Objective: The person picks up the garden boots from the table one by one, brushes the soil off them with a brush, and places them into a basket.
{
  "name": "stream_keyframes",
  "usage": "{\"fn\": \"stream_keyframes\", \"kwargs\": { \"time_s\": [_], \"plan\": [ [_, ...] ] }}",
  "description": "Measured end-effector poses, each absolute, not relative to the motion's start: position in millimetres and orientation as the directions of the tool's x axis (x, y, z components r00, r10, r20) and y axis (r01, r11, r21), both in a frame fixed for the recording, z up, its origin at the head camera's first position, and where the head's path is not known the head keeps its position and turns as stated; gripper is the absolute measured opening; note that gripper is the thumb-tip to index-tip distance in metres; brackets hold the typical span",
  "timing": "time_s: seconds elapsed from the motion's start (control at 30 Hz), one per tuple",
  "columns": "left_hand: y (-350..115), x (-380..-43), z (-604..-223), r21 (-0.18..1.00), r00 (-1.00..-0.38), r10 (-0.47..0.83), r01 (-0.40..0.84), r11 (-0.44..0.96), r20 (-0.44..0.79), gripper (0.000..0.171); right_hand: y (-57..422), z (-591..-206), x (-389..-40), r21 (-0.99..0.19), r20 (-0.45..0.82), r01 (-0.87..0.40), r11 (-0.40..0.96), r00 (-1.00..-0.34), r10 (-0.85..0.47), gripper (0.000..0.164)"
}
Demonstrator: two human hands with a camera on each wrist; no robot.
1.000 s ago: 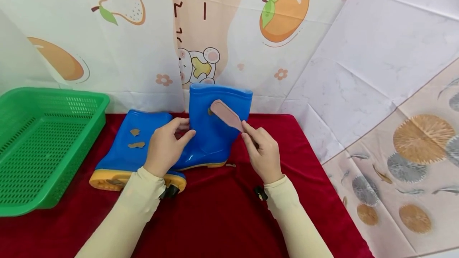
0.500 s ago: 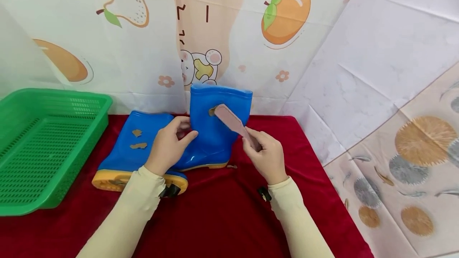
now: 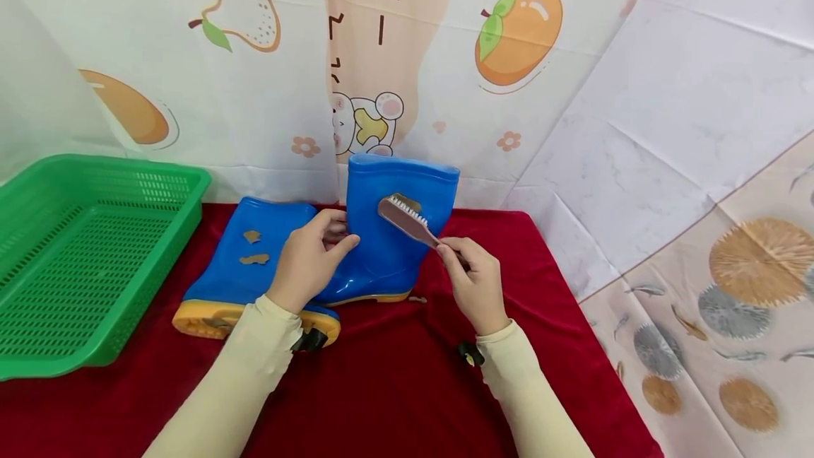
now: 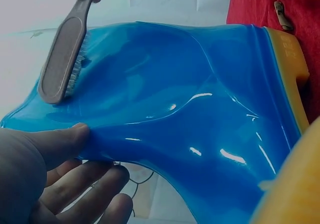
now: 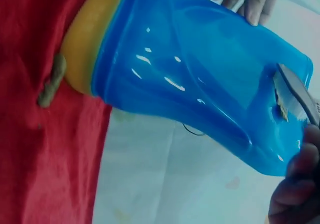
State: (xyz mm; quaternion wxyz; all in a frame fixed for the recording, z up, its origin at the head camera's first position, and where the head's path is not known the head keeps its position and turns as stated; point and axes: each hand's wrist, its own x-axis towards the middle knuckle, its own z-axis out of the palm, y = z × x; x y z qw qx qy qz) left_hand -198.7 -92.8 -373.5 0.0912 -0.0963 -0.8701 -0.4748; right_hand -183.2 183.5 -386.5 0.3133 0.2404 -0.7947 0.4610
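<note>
The right hand [image 3: 475, 280] gripped a scrub brush [image 3: 402, 220], bristles at a brown patch [image 3: 410, 201] on the upright blue rain boot [image 3: 381, 256] on the tabletop's far side; the left hand [image 3: 308, 256] held its shaft edge, likely the best hold on slick-looking, probably light, pliant rubber.

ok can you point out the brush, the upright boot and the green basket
Brush [image 3: 405, 222], head view: brown back of its head.
Upright boot [image 3: 383, 249], head view: lower part of its blue shaft.
Green basket [image 3: 70, 274], head view: bare mesh floor.
</note>
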Motion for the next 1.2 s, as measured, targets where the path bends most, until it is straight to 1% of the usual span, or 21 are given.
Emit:
{"fn": "stream_keyframes", "kwargs": {
  "time_s": [0.1,0.17,0.2,0.27,0.33,0.4,0.53,0.63,0.73,0.9,1.03,1.1,1.2],
  "plan": [
    [-92,-198,-373,0.808,-0.965,0.080,0.252,0.533,0.249,0.042,184,-387,-183,-0.585,0.707,-0.641,0.497,-0.703,-0.075,0.013],
    [-92,-198,-372,0.807,-0.966,0.078,0.248,0.536,0.245,0.042,184,-386,-183,-0.574,0.686,-0.596,0.562,-0.724,-0.068,0.010],
    [-92,-197,-372,0.807,-0.966,0.078,0.248,0.536,0.245,0.042,185,-387,-183,-0.571,0.667,-0.567,0.594,-0.742,-0.068,0.010],
    [-92,-197,-371,0.805,-0.966,0.076,0.247,0.539,0.246,0.042,187,-387,-184,-0.588,0.601,-0.502,0.634,-0.796,-0.073,0.018],
    [-92,-196,-371,0.805,-0.967,0.072,0.243,0.541,0.243,0.041,189,-385,-184,-0.615,0.526,-0.448,0.649,-0.846,-0.085,0.024],
    [-92,-196,-371,0.804,-0.968,0.067,0.238,0.544,0.242,0.041,193,-382,-184,-0.640,0.464,-0.407,0.651,-0.881,-0.095,0.027],
    [-91,-197,-371,0.803,-0.969,0.060,0.233,0.549,0.241,0.041,204,-373,-182,-0.655,0.413,-0.368,0.660,-0.906,-0.096,0.030],
    [-91,-197,-371,0.800,-0.968,0.062,0.237,0.552,0.244,0.041,212,-367,-180,-0.680,0.406,-0.364,0.637,-0.910,-0.086,0.030],
    [-90,-196,-371,0.795,-0.967,0.063,0.240,0.557,0.248,0.041,213,-365,-179,-0.714,0.436,-0.405,0.571,-0.895,-0.091,0.029],
    [-91,-195,-372,0.785,-0.963,0.067,0.251,0.567,0.260,0.040,203,-368,-181,-0.718,0.547,-0.511,0.473,-0.834,-0.070,0.022],
    [-90,-196,-372,0.775,-0.957,0.078,0.271,0.571,0.278,0.039,197,-374,-184,-0.703,0.602,-0.533,0.472,-0.798,-0.004,0.015],
    [-90,-196,-372,0.770,-0.954,0.082,0.281,0.573,0.288,0.039,195,-376,-184,-0.702,0.591,-0.517,0.489,-0.806,-0.003,0.014],
    [-90,-196,-371,0.768,-0.952,0.082,0.286,0.573,0.294,0.038,193,-376,-183,-0.711,0.541,-0.484,0.510,-0.840,-0.043,0.015]
  ]
}}
